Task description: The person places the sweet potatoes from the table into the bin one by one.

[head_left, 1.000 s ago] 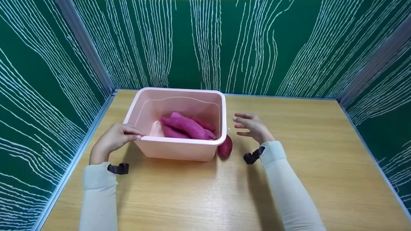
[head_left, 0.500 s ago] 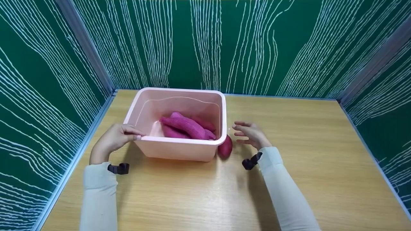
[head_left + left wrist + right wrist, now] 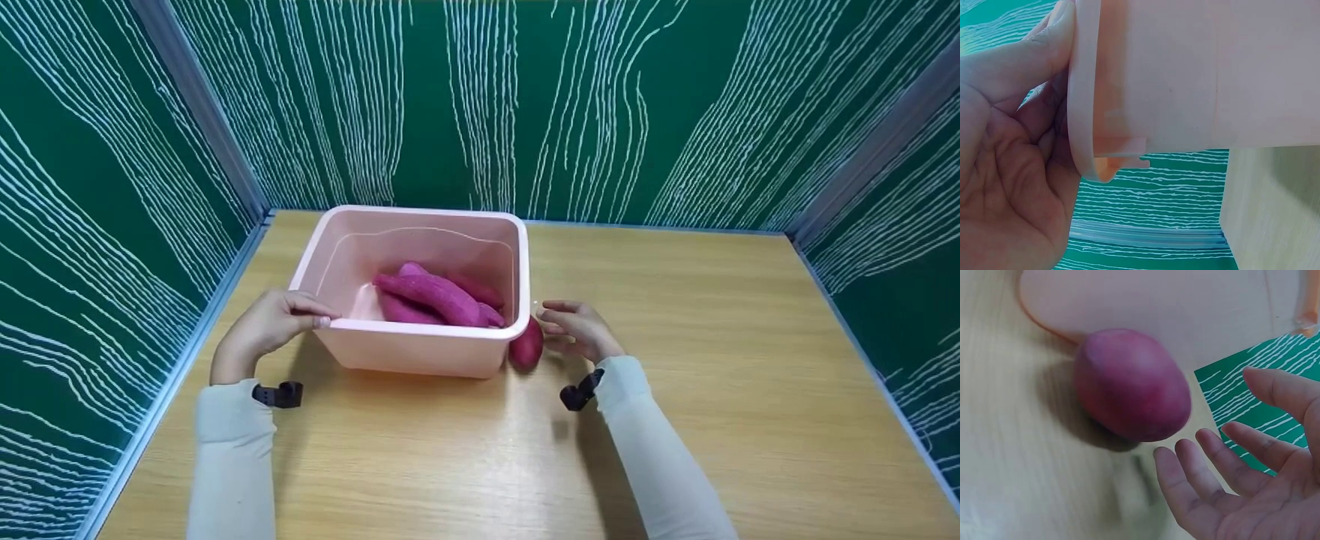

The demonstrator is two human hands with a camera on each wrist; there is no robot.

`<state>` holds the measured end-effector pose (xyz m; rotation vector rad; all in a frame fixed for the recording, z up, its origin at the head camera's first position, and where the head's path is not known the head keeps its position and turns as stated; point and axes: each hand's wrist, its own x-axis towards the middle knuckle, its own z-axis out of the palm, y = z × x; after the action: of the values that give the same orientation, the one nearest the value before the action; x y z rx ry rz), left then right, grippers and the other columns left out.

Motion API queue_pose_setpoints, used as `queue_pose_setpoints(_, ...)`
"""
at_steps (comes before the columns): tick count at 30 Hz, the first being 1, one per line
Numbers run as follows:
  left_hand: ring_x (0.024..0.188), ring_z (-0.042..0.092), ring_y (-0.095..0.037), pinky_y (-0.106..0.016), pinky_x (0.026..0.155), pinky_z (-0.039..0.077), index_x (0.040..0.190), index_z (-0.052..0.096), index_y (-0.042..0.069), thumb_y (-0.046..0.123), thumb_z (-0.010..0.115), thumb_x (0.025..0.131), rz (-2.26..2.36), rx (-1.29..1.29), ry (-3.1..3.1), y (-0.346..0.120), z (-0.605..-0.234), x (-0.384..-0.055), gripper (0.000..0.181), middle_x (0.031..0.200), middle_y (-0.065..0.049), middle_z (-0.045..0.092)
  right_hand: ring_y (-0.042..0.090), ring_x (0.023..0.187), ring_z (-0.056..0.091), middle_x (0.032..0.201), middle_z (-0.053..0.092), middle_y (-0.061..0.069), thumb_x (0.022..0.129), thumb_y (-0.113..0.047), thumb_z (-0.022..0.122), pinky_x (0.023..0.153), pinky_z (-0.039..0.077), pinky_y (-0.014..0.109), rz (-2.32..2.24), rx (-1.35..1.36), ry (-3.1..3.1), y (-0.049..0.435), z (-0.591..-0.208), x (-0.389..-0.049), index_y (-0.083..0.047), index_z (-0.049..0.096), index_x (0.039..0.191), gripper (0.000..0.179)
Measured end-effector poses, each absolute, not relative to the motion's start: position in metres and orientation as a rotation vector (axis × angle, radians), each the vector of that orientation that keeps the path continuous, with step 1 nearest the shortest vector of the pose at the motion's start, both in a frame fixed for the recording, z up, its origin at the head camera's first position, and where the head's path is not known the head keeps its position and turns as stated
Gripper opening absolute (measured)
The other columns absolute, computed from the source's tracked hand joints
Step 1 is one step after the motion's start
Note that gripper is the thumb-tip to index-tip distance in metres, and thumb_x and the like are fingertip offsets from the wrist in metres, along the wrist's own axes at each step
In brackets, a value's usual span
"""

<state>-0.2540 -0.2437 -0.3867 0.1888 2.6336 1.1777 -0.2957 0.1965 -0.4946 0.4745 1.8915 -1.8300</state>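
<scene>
A pink plastic bin [image 3: 409, 352] stands at the left of the table, with several purple sweet potatoes [image 3: 442, 298] lying inside it. My left hand [image 3: 266, 326] grips the bin's rim at its front left corner, the thumb along the rim in the left wrist view. Outside the bin, a rounded reddish-purple sweet potato [image 3: 1131, 385] lies on the table against its right wall. My right hand [image 3: 581, 330] is just right of that sweet potato, fingers spread and slightly bent. In the right wrist view the fingertips [image 3: 1165, 455] are close to it, holding nothing.
The wooden table [image 3: 675, 337] extends to the right and front of the bin. Green panels [image 3: 600, 112] with white wavy lines enclose the back and both sides, joined by grey metal posts. Each wrist wears a black strap with a small camera [image 3: 577, 394].
My right hand has come down and toward the front, closer to the sweet potato beside the bin. The left hand and the bin have stayed in place.
</scene>
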Motion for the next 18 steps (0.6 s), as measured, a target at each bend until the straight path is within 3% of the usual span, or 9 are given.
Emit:
queue_pose_setpoints(7, 0.115, 0.051, -0.035, -0.049, 0.099, 0.048, 0.105, 0.073, 0.0, 0.001, 0.065, 0.088, 1.179, 0.278, 2.673, -0.243, -0.389, -0.254, 0.019, 0.115, -0.022, 0.067, 0.014, 0.083, 0.062, 0.09, 0.065, -0.001, 0.094, -0.017, 0.06, 0.088, 0.053, 0.039, -1.888, 0.397, 1.836, 0.196, -0.508, -0.293, -0.003, 0.035, 0.146, 0.06)
queue_pose_setpoints(18, 0.121, 0.047, -0.038, -0.052, 0.104, 0.043, 0.107, 0.073, 0.002, 0.002, 0.064, 0.09, 1.178, 0.213, 2.639, -0.244, -0.388, -0.255, 0.02, 0.119, -0.021, 0.066, 0.009, 0.077, 0.063, 0.095, 0.064, -0.002, 0.093, -0.016, 0.063, 0.077, 0.056, 0.028, -1.894, 0.356, 1.839, 0.19, -0.516, -0.29, -0.001, 0.033, 0.147, 0.064)
